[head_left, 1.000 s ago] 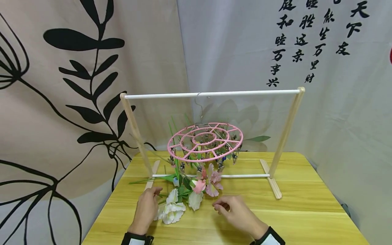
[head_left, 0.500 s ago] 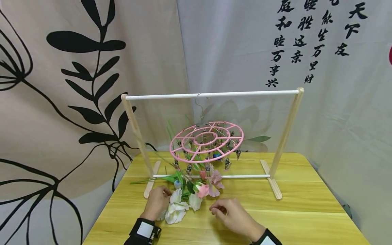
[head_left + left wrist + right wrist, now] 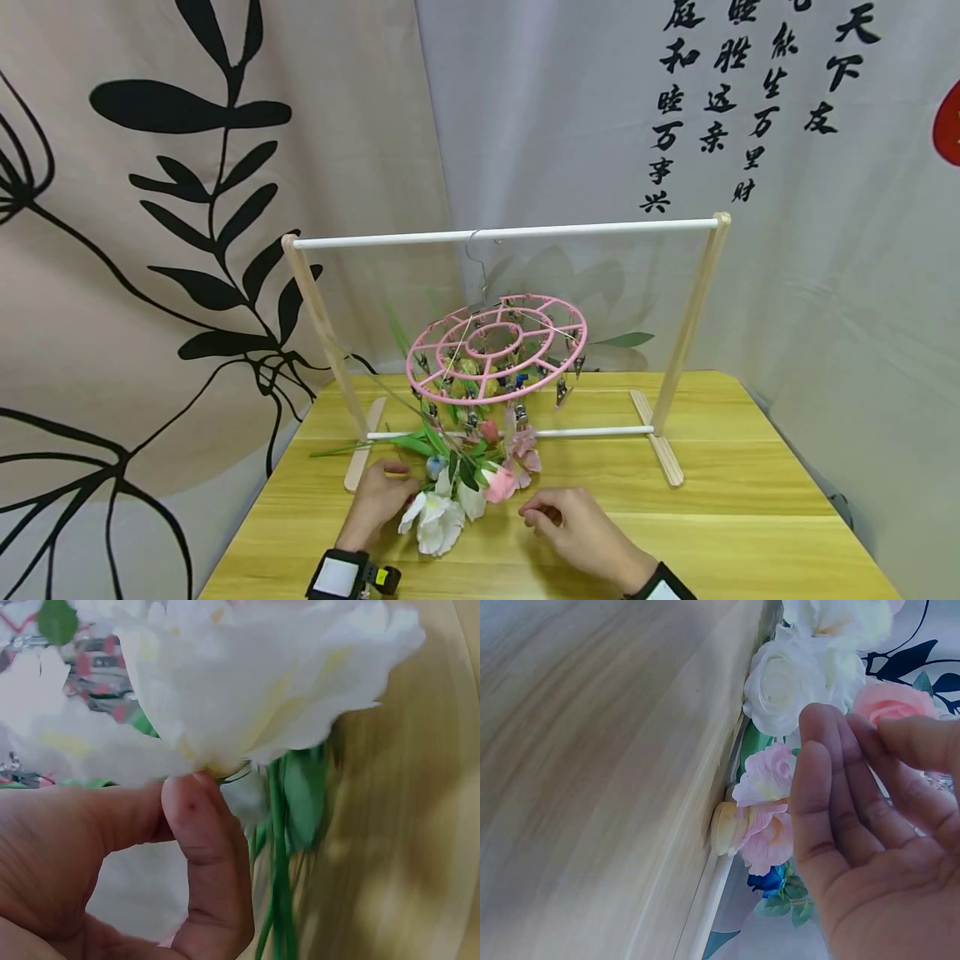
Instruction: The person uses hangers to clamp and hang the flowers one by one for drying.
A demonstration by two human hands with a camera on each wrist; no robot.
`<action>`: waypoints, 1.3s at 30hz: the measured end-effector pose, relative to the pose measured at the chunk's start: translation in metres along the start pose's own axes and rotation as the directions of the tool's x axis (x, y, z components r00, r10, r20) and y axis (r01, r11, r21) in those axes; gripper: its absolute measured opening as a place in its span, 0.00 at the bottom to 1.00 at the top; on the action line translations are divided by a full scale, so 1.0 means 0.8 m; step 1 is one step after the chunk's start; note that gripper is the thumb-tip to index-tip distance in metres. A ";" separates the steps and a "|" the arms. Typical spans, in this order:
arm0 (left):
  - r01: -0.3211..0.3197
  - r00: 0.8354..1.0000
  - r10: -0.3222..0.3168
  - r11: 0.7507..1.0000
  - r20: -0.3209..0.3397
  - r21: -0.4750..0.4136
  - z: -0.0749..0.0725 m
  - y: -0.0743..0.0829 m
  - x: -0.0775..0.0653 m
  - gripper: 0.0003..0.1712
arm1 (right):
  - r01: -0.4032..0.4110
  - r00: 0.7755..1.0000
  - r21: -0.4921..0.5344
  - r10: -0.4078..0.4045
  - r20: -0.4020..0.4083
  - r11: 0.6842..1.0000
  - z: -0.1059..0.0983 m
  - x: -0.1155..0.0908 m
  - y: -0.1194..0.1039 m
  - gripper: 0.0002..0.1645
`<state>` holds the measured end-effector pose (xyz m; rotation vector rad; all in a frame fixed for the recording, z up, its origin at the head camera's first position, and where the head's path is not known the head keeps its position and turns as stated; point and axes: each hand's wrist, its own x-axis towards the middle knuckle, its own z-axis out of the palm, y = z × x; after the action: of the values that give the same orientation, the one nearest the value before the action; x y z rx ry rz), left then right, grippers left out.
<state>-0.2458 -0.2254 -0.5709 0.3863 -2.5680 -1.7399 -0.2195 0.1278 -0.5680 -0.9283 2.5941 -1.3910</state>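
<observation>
With thumb and finger, my left hand [image 3: 382, 492] pinches the base of a white artificial flower [image 3: 247, 682], right under its petals. In the head view that white flower [image 3: 437, 523] is at the front of a bunch on the table. Beside it are another white bloom [image 3: 471, 500], a pink rose [image 3: 498, 483], a pale pink flower [image 3: 522, 454] and a small blue flower [image 3: 435, 467]. Green stems [image 3: 279, 877] hang below the blooms in the left wrist view. My right hand [image 3: 577, 529] stays right of the bunch, fingers loosely curled, holding nothing.
Behind the flowers, a pink round clip hanger [image 3: 472, 402] with several metal clips hangs by a hook from a white bar [image 3: 600, 229]. Wooden posts [image 3: 690, 325] carry the bar above the wooden table [image 3: 720, 533]. A printed cloth [image 3: 825, 292] covers the back.
My left hand has moved from the left edge of the bunch in to the white flower, which has turned. The hanger has swung round a little. My right hand stays nearly in place.
</observation>
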 end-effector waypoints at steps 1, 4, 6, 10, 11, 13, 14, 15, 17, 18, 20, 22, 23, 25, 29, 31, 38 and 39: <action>0.017 1.000 -0.017 0.999 0.008 -0.036 0.003 0.001 -0.002 0.32 | 0.000 1.000 0.000 0.000 -0.002 1.000 0.000 0.000 0.000 0.10; 0.072 0.997 -0.067 0.989 0.045 -0.129 0.010 0.003 -0.011 0.36 | 0.001 1.000 -0.003 -0.001 -0.008 1.000 -0.002 -0.002 0.000 0.10; 0.094 0.994 -0.083 0.978 0.068 -0.185 0.015 0.003 -0.017 0.36 | 0.002 1.000 -0.006 -0.002 -0.016 1.000 -0.005 -0.003 0.001 0.09; 0.128 0.988 -0.094 0.945 0.125 -0.301 0.026 0.003 -0.028 0.27 | 0.008 0.999 -0.021 -0.008 -0.040 1.000 -0.012 -0.006 0.002 0.09; 0.131 0.986 -0.088 0.935 0.143 -0.330 0.029 0.002 -0.031 0.25 | 0.008 0.999 -0.024 -0.009 -0.045 1.000 -0.014 -0.006 0.002 0.09; 0.141 0.982 -0.078 0.912 0.174 -0.386 0.034 0.002 -0.039 0.22 | 0.011 0.999 -0.028 -0.012 -0.051 1.000 -0.019 -0.008 0.003 0.09; 0.139 0.980 -0.066 0.903 0.188 -0.406 0.037 0.002 -0.043 0.21 | 0.013 0.998 -0.031 -0.014 -0.057 0.999 -0.022 -0.008 0.004 0.09; 0.137 0.978 -0.055 0.895 0.201 -0.423 0.039 0.003 -0.048 0.21 | 0.012 0.998 -0.032 -0.014 -0.062 0.999 -0.025 -0.009 0.004 0.09; 0.140 0.975 -0.040 0.878 0.220 -0.458 0.044 0.005 -0.055 0.21 | 0.004 0.997 -0.036 -0.006 -0.072 0.999 -0.032 -0.009 0.005 0.08; 0.144 0.973 -0.037 0.870 0.228 -0.471 0.046 0.007 -0.059 0.21 | 0.000 0.997 -0.042 -0.004 -0.079 0.999 -0.035 -0.009 0.005 0.08; 0.155 0.969 -0.034 0.857 0.245 -0.491 0.050 0.010 -0.065 0.22 | -0.011 0.995 -0.055 0.005 -0.102 0.998 -0.042 -0.008 0.005 0.07; 0.159 0.966 -0.029 0.850 0.256 -0.502 0.054 0.013 -0.071 0.22 | -0.019 0.990 -0.073 0.009 -0.140 0.997 -0.048 -0.008 0.003 0.06; 0.155 0.966 -0.026 0.852 0.256 -0.499 0.056 0.014 -0.073 0.23 | -0.025 0.986 -0.082 0.011 -0.163 0.996 -0.051 -0.008 0.001 0.06; 0.135 0.970 -0.014 0.863 0.244 -0.486 0.059 0.018 -0.078 0.23 | -0.032 0.975 -0.102 0.008 -0.221 0.994 -0.056 -0.007 -0.005 0.06; 0.065 0.979 0.030 0.894 0.203 -0.444 0.062 0.030 -0.089 0.20 | -0.026 0.932 -0.144 -0.028 -0.361 0.989 -0.067 -0.001 -0.022 0.05; 0.028 0.979 0.061 0.908 0.197 -0.419 0.063 0.036 -0.096 0.19 | 0.005 0.900 -0.181 -0.084 -0.428 0.983 -0.073 0.003 -0.032 0.06; -0.140 0.954 0.209 0.944 0.214 -0.298 0.066 0.054 -0.115 0.16 | 0.195 0.821 -0.291 -0.318 -0.474 0.937 -0.085 0.024 -0.069 0.11; -0.150 0.952 0.219 0.942 0.214 -0.299 0.068 0.056 -0.116 0.16 | 0.217 0.824 -0.289 -0.333 -0.458 0.933 -0.084 0.028 -0.074 0.13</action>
<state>-0.1729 -0.1405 -0.5388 -0.0835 -2.3516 -2.1512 -0.2311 0.1412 -0.4774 -1.1442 3.1622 -1.6159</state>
